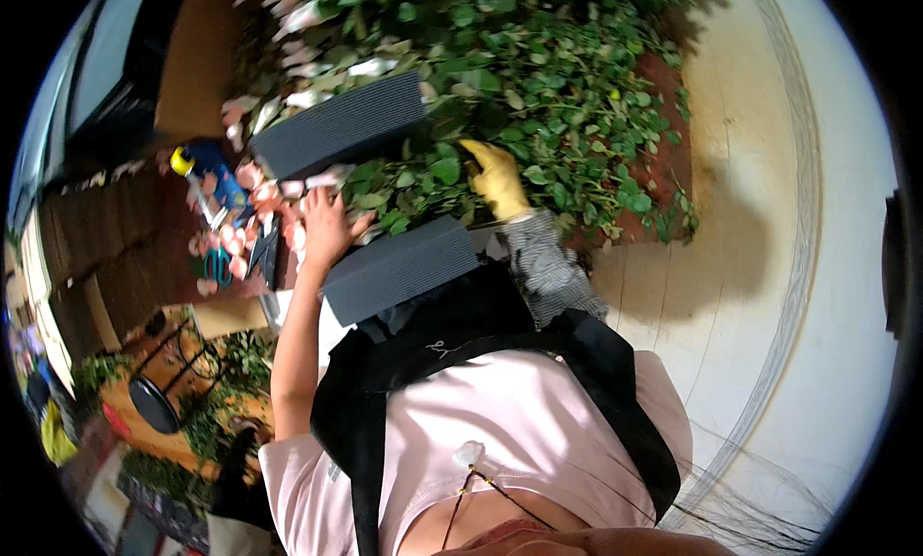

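My bare left hand (pixel 327 227) reaches over the left end of a trough between two dark grey ridged blocks. Its fingers are spread beside pink rose heads (pixel 286 215), and nothing shows in its grasp. On the trough's right side is my right hand (pixel 496 178) in a yellow glove, with a grey patterned sleeve above the wrist. Its thumb and finger stand apart at the leafy rose stems (pixel 404 186) lying in the trough; some fingertips are hard to make out. The far ridged block (pixel 338 123) and near ridged block (pixel 402 271) flank these stems.
A large heap of leafy rose stems (pixel 567 95) covers the table's far and right parts. Left of my left hand lie teal-handled scissors (pixel 217 266), a black tool (pixel 263 253) and a yellow-capped bottle (pixel 183 161). Cardboard (pixel 106 239) and a black stool (pixel 154 405) stand farther left.
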